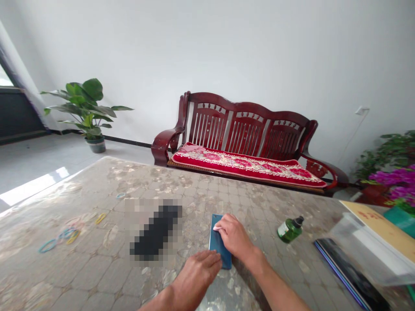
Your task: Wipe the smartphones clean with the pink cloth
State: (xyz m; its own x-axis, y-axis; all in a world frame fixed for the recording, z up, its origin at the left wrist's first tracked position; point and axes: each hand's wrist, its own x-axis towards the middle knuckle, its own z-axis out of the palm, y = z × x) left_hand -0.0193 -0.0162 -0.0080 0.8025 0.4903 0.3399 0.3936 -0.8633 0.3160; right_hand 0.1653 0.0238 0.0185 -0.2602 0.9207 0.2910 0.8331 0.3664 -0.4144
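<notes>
Bare left hand [201, 271]: palm down, low, nearer body; left fingers [210, 259] close together, slightly bent, pointing forward and to right. Bare right hand [236, 236]: farther forward, just beside left; right fingers [226, 224] curled, tips drawn together in pinch, directed left. Right wrist [256, 258] roughly in line with bare right forearm [279, 280]. Both forearms angled inward from bottom edge; bare left forearm [164, 299] showing less length.

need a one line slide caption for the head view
Right hand holding a pale wad against a blue phone, left hand at its near end, on a patterned tabletop.
</notes>
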